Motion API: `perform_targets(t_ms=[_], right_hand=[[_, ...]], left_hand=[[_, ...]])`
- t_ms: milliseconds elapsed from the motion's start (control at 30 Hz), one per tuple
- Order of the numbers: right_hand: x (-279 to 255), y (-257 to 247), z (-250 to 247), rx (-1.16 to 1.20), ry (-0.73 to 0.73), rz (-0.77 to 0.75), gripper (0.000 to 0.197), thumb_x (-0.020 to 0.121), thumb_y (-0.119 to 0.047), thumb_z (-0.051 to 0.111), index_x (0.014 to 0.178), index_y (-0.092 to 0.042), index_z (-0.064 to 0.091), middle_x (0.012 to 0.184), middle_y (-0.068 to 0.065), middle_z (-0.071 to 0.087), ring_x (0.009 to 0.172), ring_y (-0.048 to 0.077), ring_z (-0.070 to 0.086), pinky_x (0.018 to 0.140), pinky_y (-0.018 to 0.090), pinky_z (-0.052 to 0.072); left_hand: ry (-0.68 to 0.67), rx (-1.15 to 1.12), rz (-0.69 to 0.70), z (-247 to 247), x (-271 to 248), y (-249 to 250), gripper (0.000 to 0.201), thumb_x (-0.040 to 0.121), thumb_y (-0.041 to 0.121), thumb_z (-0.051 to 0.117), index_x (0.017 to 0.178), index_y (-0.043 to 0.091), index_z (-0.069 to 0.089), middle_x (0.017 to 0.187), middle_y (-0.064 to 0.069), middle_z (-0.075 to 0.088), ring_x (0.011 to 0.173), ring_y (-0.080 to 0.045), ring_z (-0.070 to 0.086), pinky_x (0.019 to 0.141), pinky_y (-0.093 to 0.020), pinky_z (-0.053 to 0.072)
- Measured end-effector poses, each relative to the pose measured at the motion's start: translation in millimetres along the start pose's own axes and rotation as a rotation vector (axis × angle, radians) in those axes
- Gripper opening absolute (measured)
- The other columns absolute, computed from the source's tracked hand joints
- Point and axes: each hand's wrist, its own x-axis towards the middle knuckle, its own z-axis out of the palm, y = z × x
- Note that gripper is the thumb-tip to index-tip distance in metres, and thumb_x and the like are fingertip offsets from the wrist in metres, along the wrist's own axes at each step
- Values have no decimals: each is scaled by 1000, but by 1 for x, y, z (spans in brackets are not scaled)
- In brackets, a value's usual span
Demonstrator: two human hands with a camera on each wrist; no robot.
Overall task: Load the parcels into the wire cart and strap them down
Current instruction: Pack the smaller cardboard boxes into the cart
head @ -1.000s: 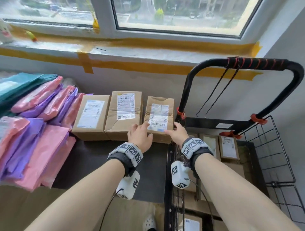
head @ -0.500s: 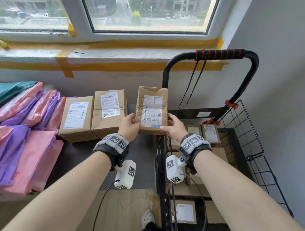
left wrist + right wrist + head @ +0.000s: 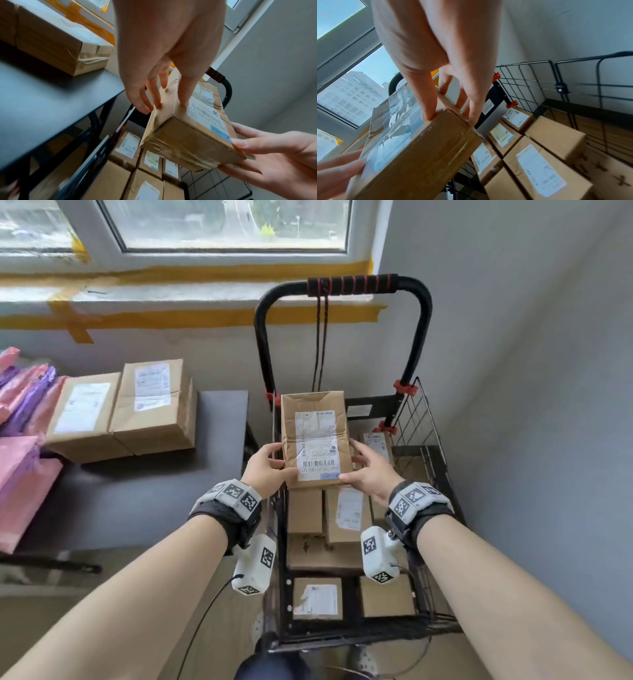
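Note:
A brown parcel [image 3: 315, 440] with a white barcode label hangs in the air above the black wire cart [image 3: 428, 419]. My left hand [image 3: 279, 460] grips its left side, thumb on the label face and fingers under it. On the right side my right hand [image 3: 356, 463] holds it the same way. The left wrist view shows the left hand [image 3: 163, 105] pinching the parcel [image 3: 188, 135]; the right wrist view shows the right hand [image 3: 452, 116] on the parcel's [image 3: 412, 148] edge. Several parcels [image 3: 346, 515] lie packed in the cart below. A dark cord [image 3: 320, 337] hangs from the cart handle [image 3: 352, 285].
Two more brown parcels [image 3: 85, 416] [image 3: 154, 405] sit side by side on the dark table [image 3: 154, 491] left of the cart. Pink and purple mailer bags [image 3: 20, 467] pile at the table's left end. A grey wall stands close on the cart's right.
Both hands lifted the parcel off the table and carried it to the right, over the cart. The view turned right with it.

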Motion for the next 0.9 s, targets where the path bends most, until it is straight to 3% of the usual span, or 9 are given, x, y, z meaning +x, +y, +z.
perform_targets(t_ms=[100, 200, 333, 367, 433, 500, 700, 833, 900], right_hand=[[-20, 22, -37, -3, -33, 78, 88, 74, 17, 64, 146, -23, 33, 132, 12, 50, 114, 29, 58, 92, 50, 52], [-35, 51, -66, 12, -50, 161, 88, 75, 17, 64, 146, -23, 29, 132, 17, 53, 110, 31, 61, 91, 50, 52], [-47, 85, -93, 85, -49, 219, 77, 83, 10, 61, 146, -21, 30, 131, 16, 55, 99, 20, 64, 70, 30, 58], [-48, 94, -97, 102, -42, 230, 75, 83, 9, 61, 145, -20, 31, 132, 16, 54, 101, 21, 63, 72, 30, 58], [-48, 113, -104, 110, -16, 251, 74, 82, 8, 63, 145, -17, 32, 134, 15, 53, 113, 25, 60, 90, 40, 54], [-47, 129, -107, 112, 9, 272, 74, 80, 8, 65, 143, -16, 35, 133, 12, 54, 117, 26, 57, 98, 47, 49], [-42, 162, -109, 120, 105, 322, 80, 72, 3, 71, 141, -19, 36, 133, 7, 55, 121, 24, 55, 97, 50, 48], [-38, 166, -106, 61, 151, 369, 83, 77, 2, 70, 145, -21, 29, 132, 5, 56, 116, 22, 58, 95, 48, 50], [-30, 173, -105, -9, 162, 388, 82, 78, 0, 70, 146, -22, 28, 133, 5, 55, 115, 21, 58, 95, 46, 50]], left_hand=[[-46, -21, -68, 48, -16, 1, 69, 81, 16, 72, 141, 19, 39, 109, -8, 65, 94, -19, 63, 79, -31, 53], [-85, -70, -154, 90, -28, -2, 68, 82, 13, 70, 142, 21, 37, 103, -5, 63, 96, -19, 64, 85, -37, 55], [-98, -111, -251, 130, -32, -11, 63, 78, 13, 73, 133, 19, 44, 116, -13, 62, 102, -25, 64, 85, -45, 56], [-98, -120, -268, 136, -32, -13, 60, 79, 13, 73, 131, 18, 46, 117, -15, 63, 102, -26, 64, 85, -47, 55], [-109, -110, -299, 148, -30, -17, 56, 80, 12, 72, 129, 17, 47, 115, -13, 64, 102, -25, 64, 86, -47, 55], [-140, -94, -324, 157, -27, -18, 56, 79, 11, 73, 127, 20, 48, 114, -12, 64, 103, -25, 64, 87, -46, 55], [-267, 21, -358, 176, -13, -24, 79, 73, 11, 77, 139, 29, 37, 113, -10, 63, 103, -24, 63, 85, -44, 56], [-374, 74, -374, 185, 3, -35, 90, 74, 4, 76, 144, 31, 28, 100, -6, 64, 91, -20, 65, 74, -36, 58], [-438, 68, -412, 192, 15, -46, 96, 72, 1, 76, 146, 33, 24, 101, -8, 64, 93, -22, 65, 74, -36, 57]])
